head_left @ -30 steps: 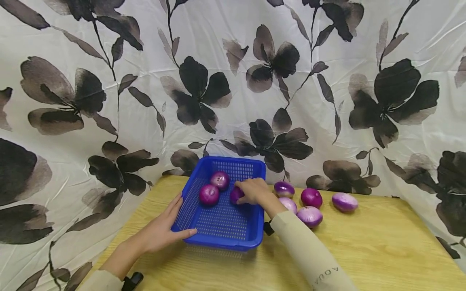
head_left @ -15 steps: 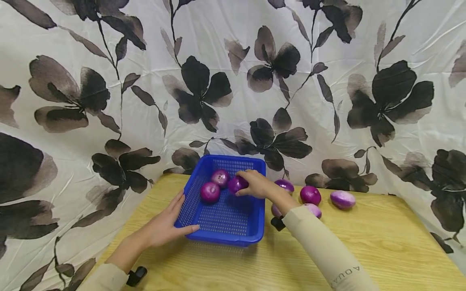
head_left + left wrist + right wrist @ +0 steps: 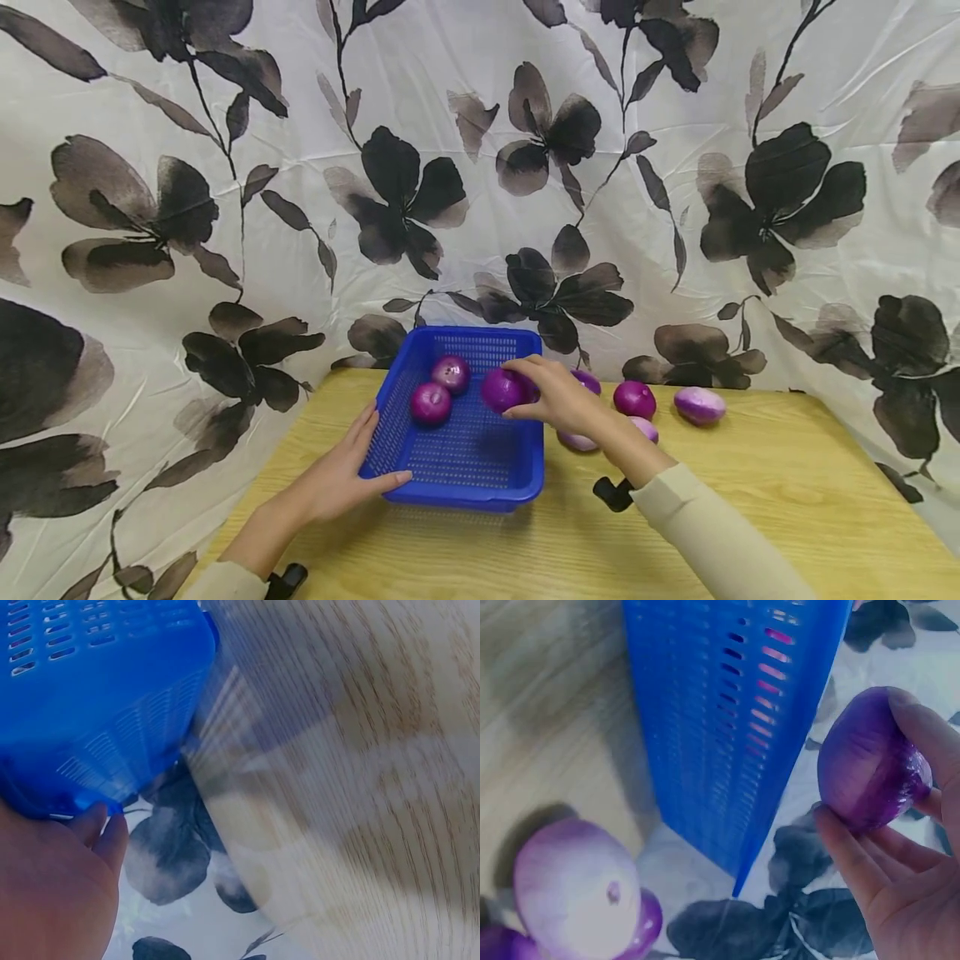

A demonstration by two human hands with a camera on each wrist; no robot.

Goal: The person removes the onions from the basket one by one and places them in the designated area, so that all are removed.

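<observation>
A purple onion (image 3: 501, 390) is in my right hand (image 3: 558, 396), pinched between thumb and fingers. It is raised above the right side of a blue perforated plastic basket (image 3: 480, 500). The right wrist view shows the held onion (image 3: 866, 761) clear of the basket wall (image 3: 705, 750). My left hand (image 3: 337, 475) rests on the basket's near left corner, fingers extended along the left rim and thumb on the near rim. Two more purple onions, one nearer (image 3: 431, 404) and one farther (image 3: 451, 374), lie inside the basket toward its left.
Several onions lie on the wooden table (image 3: 750, 500) right of the basket, among them a dark purple one (image 3: 634, 400) and a pale one (image 3: 699, 405) farthest right. My right hand and forearm partly cover others. A floral cloth (image 3: 480, 208) hangs behind the table.
My right hand has lifted the purple onion from low inside the basket and shifted right toward the basket's right rim. My left hand stays at the basket's corner.
</observation>
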